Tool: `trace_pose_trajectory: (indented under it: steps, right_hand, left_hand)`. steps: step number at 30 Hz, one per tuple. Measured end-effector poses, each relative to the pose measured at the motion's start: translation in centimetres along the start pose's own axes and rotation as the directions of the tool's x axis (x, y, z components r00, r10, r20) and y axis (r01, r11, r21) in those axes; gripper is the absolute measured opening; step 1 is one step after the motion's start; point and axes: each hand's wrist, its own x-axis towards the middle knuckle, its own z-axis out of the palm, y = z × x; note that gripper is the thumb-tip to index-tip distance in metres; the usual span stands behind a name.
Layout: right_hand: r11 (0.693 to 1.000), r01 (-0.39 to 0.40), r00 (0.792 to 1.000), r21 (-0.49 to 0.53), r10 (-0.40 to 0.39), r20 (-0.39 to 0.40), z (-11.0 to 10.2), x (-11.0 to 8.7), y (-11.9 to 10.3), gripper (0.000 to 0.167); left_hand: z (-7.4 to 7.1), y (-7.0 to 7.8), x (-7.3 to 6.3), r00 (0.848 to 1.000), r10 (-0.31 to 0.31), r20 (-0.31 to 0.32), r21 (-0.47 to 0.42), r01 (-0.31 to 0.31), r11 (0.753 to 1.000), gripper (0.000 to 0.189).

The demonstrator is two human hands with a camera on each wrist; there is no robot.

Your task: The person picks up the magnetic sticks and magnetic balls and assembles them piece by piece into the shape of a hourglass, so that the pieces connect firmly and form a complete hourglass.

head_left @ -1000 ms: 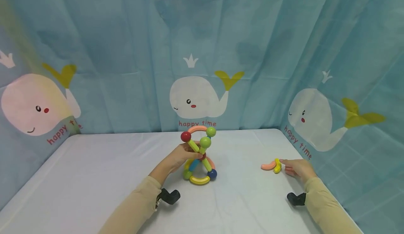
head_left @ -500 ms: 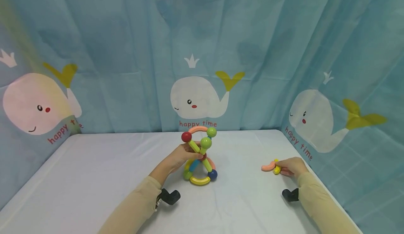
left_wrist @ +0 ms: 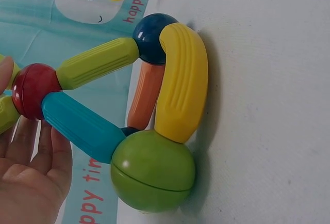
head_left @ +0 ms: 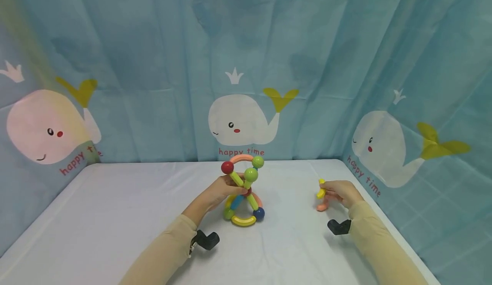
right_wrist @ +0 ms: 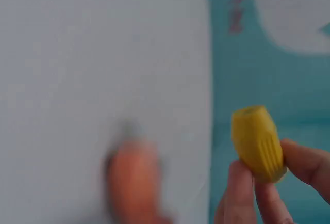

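My left hand (head_left: 222, 191) grips the middle of a ball-and-rod toy structure (left_wrist: 92, 63), around its central red ball (left_wrist: 35, 91). The structure stands upright on the table, with a ring of curved rods and balls at its base and another arc on top. Over on the right, my right hand (head_left: 343, 191) pinches a curved yellow rod (right_wrist: 258, 144) between thumb and fingers, lifted off the table. An orange curved rod (head_left: 322, 207) lies on the table beneath that hand, partly hidden by it in the head view and blurred in the right wrist view.
A white-covered table (head_left: 127, 216) spreads under both arms. Behind it and along the right side hangs a blue curtain (head_left: 161, 63) printed with whales. Black wrist cameras stick out below each hand.
My right hand has closed on the yellow rod, lifted it off the table and moved left with it. The left hand and the structure have stayed in place.
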Motion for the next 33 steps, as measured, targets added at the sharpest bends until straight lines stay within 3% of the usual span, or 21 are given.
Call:
trace_pose_trajectory:
  steps: [2, 4, 7, 13, 19, 25, 33]
  right_hand:
    - [0.991, -0.007, 0.994, 0.137, -0.008, 0.113, 1.6, -0.8, -1.4, 0.043]
    - [0.965, -0.022, 0.973, 0.26, -0.039, 0.228, 3.4, -1.8, -2.8, 0.036]
    - [0.944, -0.011, 0.946, 0.33, -0.097, 0.309, 6.0, -3.3, -4.7, 0.032]
    - [0.932, 0.0, 0.941, 0.364, -0.123, 0.317, 9.8, -5.1, -6.8, 0.048]
    - [0.92, -0.044, 0.944, 0.389, -0.089, 0.317, 12.2, -5.8, -7.1, 0.038]
    - [0.898, -0.065, 0.944, 0.435, -0.085, 0.318, 13.3, -6.1, -7.1, 0.035]
    - [0.907, -0.093, 0.938, 0.411, -0.059, 0.341, 13.5, -6.0, -7.0, 0.034]
  left_hand:
    - [0.0, 0.0, 0.0, 1.0, -0.001, -0.004, -0.002, 0.001, 1.0, 0.042]
    - [-0.1, 0.0, -0.1, 1.0, -0.003, -0.005, 0.003, 0.003, 1.0, 0.042]
    - [0.0, 0.1, -0.1, 1.0, -0.007, -0.014, 0.008, 0.007, 1.0, 0.043]
    - [0.2, 0.3, 0.0, 0.999, -0.012, -0.031, 0.011, 0.012, 1.0, 0.043]
    - [0.2, 0.1, 0.1, 0.999, -0.006, -0.034, 0.01, 0.006, 1.0, 0.043]
    - [0.1, -0.1, 0.1, 1.0, -0.002, -0.031, 0.021, 0.003, 1.0, 0.043]
    - [0.1, 0.0, -0.1, 1.0, 0.001, -0.019, 0.025, -0.001, 1.0, 0.043]
